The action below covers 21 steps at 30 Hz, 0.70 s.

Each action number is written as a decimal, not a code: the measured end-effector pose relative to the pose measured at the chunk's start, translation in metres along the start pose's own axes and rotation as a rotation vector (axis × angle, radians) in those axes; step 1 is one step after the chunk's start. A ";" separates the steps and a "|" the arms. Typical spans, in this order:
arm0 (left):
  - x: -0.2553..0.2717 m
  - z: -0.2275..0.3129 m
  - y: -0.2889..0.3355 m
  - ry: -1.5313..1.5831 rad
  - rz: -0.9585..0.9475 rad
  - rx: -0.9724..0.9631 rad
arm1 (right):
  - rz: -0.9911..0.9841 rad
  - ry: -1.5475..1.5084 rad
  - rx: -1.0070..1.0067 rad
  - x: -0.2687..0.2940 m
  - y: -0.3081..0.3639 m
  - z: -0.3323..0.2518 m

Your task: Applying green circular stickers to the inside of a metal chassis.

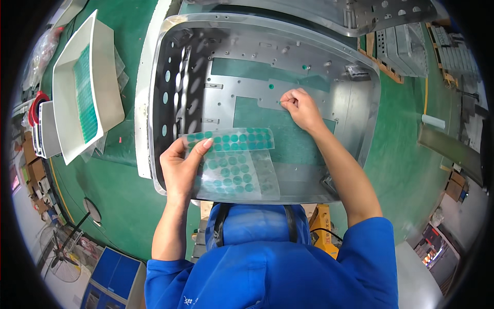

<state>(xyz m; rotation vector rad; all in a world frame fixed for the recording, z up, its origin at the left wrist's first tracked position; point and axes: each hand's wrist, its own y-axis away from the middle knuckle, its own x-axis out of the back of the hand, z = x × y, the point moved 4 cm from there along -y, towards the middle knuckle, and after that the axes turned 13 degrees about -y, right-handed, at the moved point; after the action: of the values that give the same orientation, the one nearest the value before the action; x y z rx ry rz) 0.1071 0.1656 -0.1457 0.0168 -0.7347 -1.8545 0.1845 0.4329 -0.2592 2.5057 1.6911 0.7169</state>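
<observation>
My left hand (181,167) pinches sheets of round green stickers (244,138) between thumb and fingers. A longer strip lies on top, and a translucent backing sheet with more green dots (229,175) hangs below it. My right hand (301,109) is over the inside of a deep metal housing (355,116), thumb and fingertips pinched together close to its floor. What those fingertips hold, if anything, is too small to make out. One green dot (271,86) sits on the housing floor just beyond my right hand, and another green dot (305,67) lies farther back.
A white bin (105,98) with a green dotted sheet inside stands at the left. Another metal housing (329,15) is behind the first. Stacked metal parts (401,51) rest on a wooden pallet at the far right. A fan (62,252) stands at the lower left.
</observation>
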 end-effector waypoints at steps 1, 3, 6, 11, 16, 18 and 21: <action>0.001 -0.002 0.000 -0.010 -0.004 0.013 | -0.008 0.037 0.001 -0.002 -0.001 0.000; 0.001 -0.003 0.001 -0.005 -0.006 0.010 | -0.024 0.110 0.005 -0.004 -0.001 -0.002; 0.000 -0.003 0.001 -0.013 -0.009 0.010 | 0.001 0.163 0.013 -0.005 -0.001 -0.002; -0.001 -0.002 0.002 -0.028 -0.023 0.027 | 0.029 0.225 0.052 -0.006 -0.001 -0.003; -0.003 0.000 0.001 -0.033 -0.031 0.027 | 0.068 0.274 0.059 -0.008 0.000 -0.005; -0.004 -0.001 0.001 -0.030 -0.036 0.022 | 0.083 0.283 0.059 -0.008 0.001 -0.005; -0.004 -0.001 0.000 -0.039 -0.038 0.015 | 0.083 0.298 0.045 -0.008 0.002 -0.008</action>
<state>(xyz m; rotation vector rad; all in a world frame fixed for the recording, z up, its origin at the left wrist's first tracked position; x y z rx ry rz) 0.1095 0.1680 -0.1477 0.0044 -0.7794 -1.8903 0.1805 0.4230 -0.2542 2.6209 1.7095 1.1214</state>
